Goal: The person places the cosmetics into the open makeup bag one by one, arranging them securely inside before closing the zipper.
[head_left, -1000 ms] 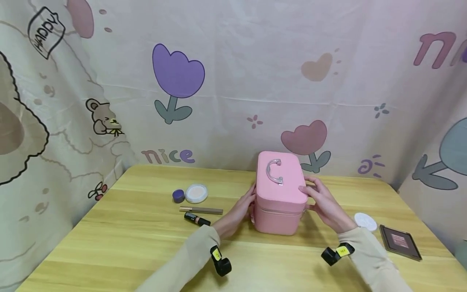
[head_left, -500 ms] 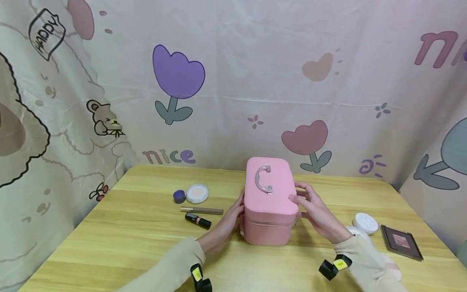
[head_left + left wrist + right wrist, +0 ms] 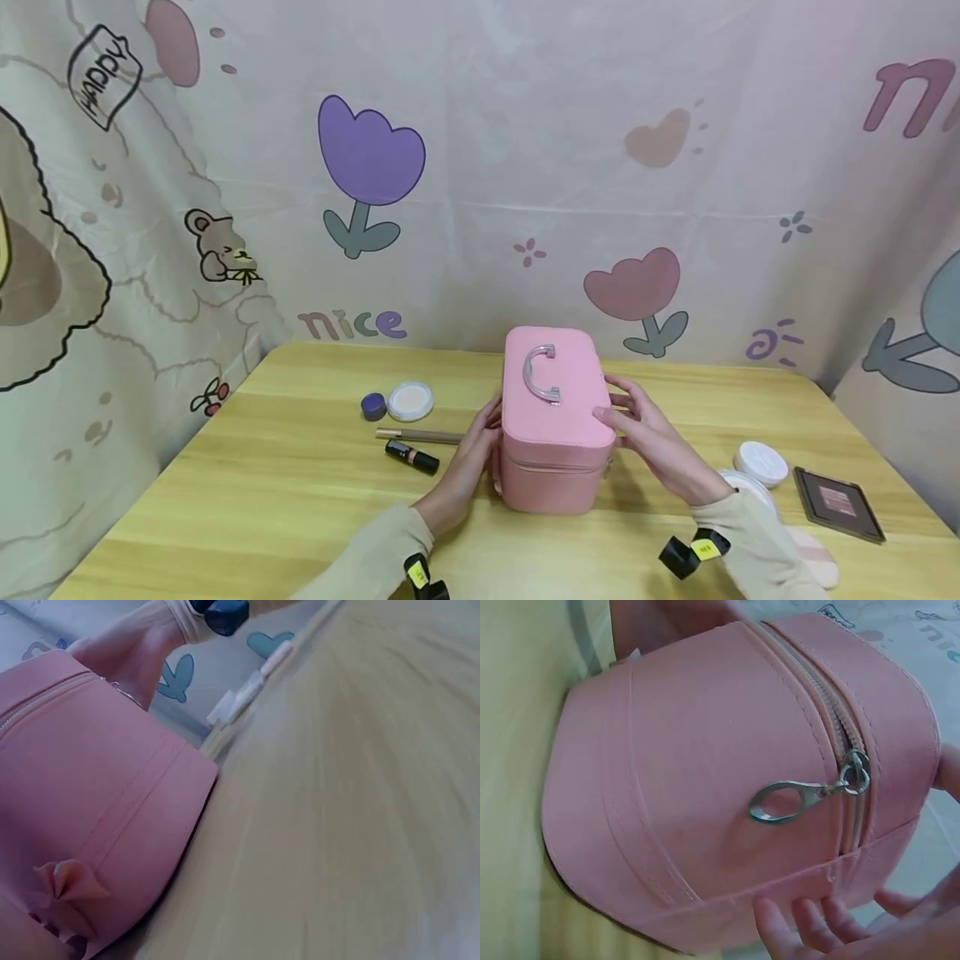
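A pink makeup case (image 3: 558, 392) with a silver handle (image 3: 536, 375) on its lid stands upright on the table, its zip closed. My left hand (image 3: 462, 475) holds the case's left side; its fingertips are partly hidden in the head view. In the left wrist view, a pink bow (image 3: 71, 881) sits low on the case beside those fingers. My right hand (image 3: 660, 437) holds the opposite side, thumb on the lid's edge and fingers against the side wall. A silver zip pull (image 3: 787, 801) hangs on that side in the right wrist view.
Left on the wooden table (image 3: 247, 483) lie a purple jar (image 3: 373, 407), a round compact (image 3: 410, 402), a slim tube (image 3: 420, 435) and a lipstick (image 3: 412, 457). At right are a white round case (image 3: 762, 463), a dark palette (image 3: 838, 504) and a pink-white pad (image 3: 813, 557).
The case and both hands have moved left and toward the person, then stayed nearly still over the last half second. Round items by the right forearm have come into sight.
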Demonstrator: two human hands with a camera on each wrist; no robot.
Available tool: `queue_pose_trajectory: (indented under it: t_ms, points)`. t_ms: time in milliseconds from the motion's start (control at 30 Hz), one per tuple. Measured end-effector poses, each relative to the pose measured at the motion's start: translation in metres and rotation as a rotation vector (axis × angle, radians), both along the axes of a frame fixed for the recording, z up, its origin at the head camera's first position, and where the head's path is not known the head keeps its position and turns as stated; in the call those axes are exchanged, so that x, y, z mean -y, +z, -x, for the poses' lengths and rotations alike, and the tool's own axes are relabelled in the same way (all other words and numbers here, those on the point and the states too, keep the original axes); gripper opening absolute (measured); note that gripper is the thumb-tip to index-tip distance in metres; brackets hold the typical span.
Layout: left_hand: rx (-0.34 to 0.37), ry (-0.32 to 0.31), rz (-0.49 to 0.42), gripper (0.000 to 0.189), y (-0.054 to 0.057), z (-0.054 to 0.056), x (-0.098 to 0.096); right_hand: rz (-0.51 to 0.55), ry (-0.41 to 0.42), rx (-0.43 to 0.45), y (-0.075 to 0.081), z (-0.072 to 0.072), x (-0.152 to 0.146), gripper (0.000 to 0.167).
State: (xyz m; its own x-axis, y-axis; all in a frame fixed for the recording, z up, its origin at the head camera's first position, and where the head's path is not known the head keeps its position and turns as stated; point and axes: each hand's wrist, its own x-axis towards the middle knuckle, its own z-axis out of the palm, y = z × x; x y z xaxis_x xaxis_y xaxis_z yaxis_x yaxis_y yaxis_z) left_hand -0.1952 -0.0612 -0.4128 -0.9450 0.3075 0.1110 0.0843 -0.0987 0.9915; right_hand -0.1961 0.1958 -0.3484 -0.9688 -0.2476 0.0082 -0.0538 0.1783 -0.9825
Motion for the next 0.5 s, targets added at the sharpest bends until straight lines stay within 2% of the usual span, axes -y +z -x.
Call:
queue_pose_trajectory:
  t_ms: [200, 333, 500]
  points:
    - [0.001, 0.006, -0.002, 0.055, -0.001, 0.005, -0.001, -0.046, 0.067, -0.072, 0.002, 0.009, -0.006, 0.071]
    - [0.012, 0.007, 0.010, 0.055, 0.000, 0.009, -0.001, -0.042, 0.074, -0.066, 0.005, 0.012, -0.007, 0.073]
    - [0.043, -0.006, 0.001, 0.055, -0.001, 0.010, 0.000, -0.014, 0.080, -0.029, 0.006, 0.008, -0.004, 0.074]
